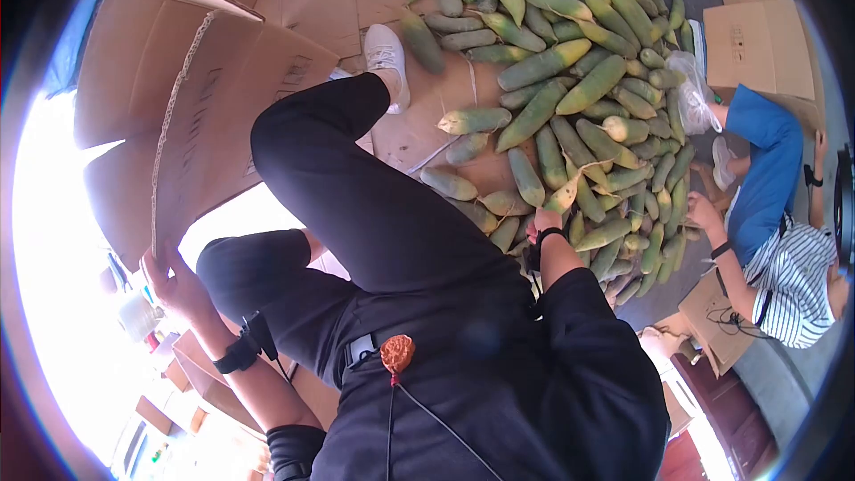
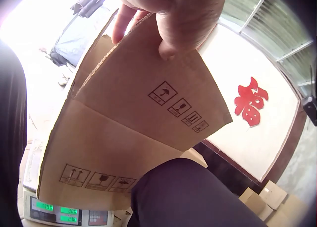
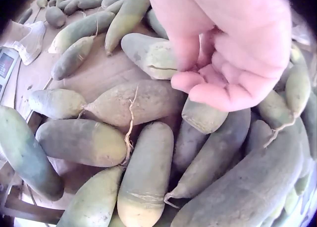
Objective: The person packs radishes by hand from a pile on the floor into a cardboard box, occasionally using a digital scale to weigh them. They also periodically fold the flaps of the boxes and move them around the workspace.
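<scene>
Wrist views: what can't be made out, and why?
- Left wrist: most of the inside of the cardboard box, hidden by its walls.
- Left wrist: some digits on the scale, too small and blurred.
- Right wrist: upper end of one radish, hidden by the right hand.

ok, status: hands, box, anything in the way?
Left hand grips cardboard box by its edge. Right hand above green radishes, fingers curled, no visible hold. Knee partly blocks left-wrist view of box.
</scene>
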Available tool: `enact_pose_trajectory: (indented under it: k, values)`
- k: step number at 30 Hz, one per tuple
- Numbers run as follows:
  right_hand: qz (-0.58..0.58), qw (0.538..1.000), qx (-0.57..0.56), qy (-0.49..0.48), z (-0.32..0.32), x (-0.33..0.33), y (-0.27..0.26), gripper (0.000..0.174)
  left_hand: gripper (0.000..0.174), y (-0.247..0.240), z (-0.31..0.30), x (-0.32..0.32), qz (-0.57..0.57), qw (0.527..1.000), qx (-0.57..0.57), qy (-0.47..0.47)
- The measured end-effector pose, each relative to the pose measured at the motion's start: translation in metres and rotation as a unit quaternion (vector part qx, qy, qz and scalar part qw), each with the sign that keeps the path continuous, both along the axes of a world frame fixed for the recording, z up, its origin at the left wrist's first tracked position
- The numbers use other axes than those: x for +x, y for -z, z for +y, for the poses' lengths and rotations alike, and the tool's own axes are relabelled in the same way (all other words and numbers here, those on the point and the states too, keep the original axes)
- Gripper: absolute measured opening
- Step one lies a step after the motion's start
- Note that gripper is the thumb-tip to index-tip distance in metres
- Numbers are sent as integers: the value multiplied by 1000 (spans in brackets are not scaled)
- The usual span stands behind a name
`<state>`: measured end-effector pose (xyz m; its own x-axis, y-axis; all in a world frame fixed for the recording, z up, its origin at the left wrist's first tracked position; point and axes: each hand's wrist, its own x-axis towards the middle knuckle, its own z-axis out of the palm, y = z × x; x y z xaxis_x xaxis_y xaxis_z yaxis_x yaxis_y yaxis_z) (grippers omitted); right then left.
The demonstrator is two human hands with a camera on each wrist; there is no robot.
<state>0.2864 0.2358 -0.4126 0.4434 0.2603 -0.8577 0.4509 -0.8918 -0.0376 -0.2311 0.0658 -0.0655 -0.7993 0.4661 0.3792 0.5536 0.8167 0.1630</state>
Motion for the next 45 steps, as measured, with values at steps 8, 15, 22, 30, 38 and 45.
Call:
enact_pose_trajectory:
  k: [8,15,22,30,38,45]
  values:
    - [11,999,-42,-16,0,15,27,16,12,0,-3,-2,14,999,14,29]
    - [104,988,54,97,15,-10,-17,15,11,8,-5,-4,28,997,58,41]
    - [284,939,139,138,53,-34,-67,11,16,5,-16,-4,-62,983,156,75]
    - [435,856,265,90,124,-137,-174,4,29,18,-36,3,-74,936,342,32]
    - [645,633,420,-86,152,-274,-379,12,58,25,-23,2,-82,915,393,-28]
    - [759,283,556,-186,127,-433,-503,4,62,73,-36,-9,-181,920,346,15]
